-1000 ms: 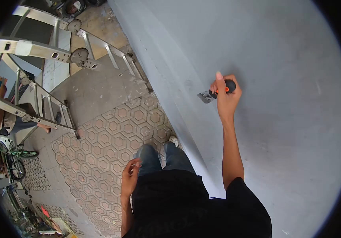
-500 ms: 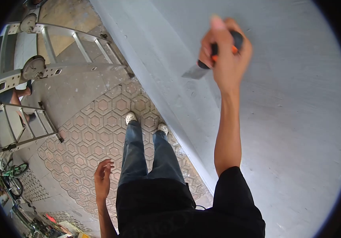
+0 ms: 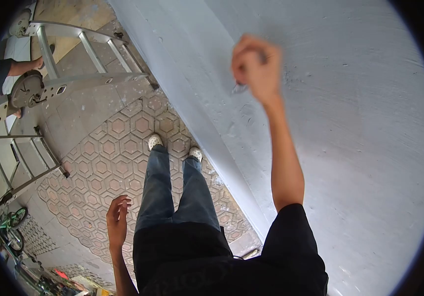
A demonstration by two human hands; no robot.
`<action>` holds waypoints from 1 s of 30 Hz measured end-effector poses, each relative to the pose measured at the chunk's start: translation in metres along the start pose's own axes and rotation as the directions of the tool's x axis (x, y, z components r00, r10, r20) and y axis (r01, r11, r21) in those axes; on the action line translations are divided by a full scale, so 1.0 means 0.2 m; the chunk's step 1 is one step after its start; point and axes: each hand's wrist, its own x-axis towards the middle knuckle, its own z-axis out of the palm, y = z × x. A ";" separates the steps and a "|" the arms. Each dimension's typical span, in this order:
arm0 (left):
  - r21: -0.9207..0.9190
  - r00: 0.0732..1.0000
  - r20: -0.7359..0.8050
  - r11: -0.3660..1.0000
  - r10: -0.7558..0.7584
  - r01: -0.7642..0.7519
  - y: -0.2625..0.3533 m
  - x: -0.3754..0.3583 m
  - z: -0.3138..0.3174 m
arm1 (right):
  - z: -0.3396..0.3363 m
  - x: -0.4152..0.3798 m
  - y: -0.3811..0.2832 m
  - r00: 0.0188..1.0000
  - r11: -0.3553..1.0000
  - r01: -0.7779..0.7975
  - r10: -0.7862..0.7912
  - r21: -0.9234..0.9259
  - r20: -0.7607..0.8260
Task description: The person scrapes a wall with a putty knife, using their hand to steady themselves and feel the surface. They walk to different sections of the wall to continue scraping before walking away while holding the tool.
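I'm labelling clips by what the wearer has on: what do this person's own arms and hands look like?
The right hand and left hand are ungloved, with no watch or bracelet visible at either wrist. The right arm has a short, plain black sleeve ending near the elbow, leaving the forearm bare. The left forearm is bare too; its sleeve cannot be made out.

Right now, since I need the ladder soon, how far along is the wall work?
Grey already covers the visible wall. In hand: the right hand holds a scraper close to it. Probably left: small bumps and rough marks. Which patches are scraped, I can't tell.
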 end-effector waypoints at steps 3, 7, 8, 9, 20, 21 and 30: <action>-0.009 1.000 -0.006 1.000 0.028 -0.028 0.01 0.03 -0.02 | -0.04 0.01 0.13 0.981 0.980 -0.189 0.186 -0.064 -0.046; -0.011 1.000 0.004 1.000 0.013 -0.013 0.01 0.04 -0.05 | 0.01 0.07 -0.06 0.996 0.988 -0.066 0.073 -0.141 0.046; -0.013 0.999 0.002 0.999 0.032 -0.032 0.00 0.05 -0.04 | 0.02 0.09 -0.11 0.996 0.987 -0.075 0.082 -0.141 0.045; -0.015 0.998 0.000 0.998 0.056 -0.056 -0.01 0.06 -0.04 | 0.02 0.10 -0.16 0.995 0.994 -0.061 0.068 -0.094 0.069; 0.000 0.999 0.001 0.999 0.037 -0.037 -0.05 0.08 -0.07 | -0.01 0.17 0.06 0.962 0.960 -0.264 0.269 -0.093 0.050; 0.002 1.000 0.004 1.000 0.026 -0.026 -0.04 0.07 -0.07 | 0.00 0.18 -0.02 0.976 0.978 -0.207 0.208 -0.018 0.062; 0.004 0.997 -0.034 0.998 0.063 -0.063 0.01 0.08 -0.09 | 0.05 0.12 0.20 0.945 0.935 -0.313 0.324 -0.168 0.045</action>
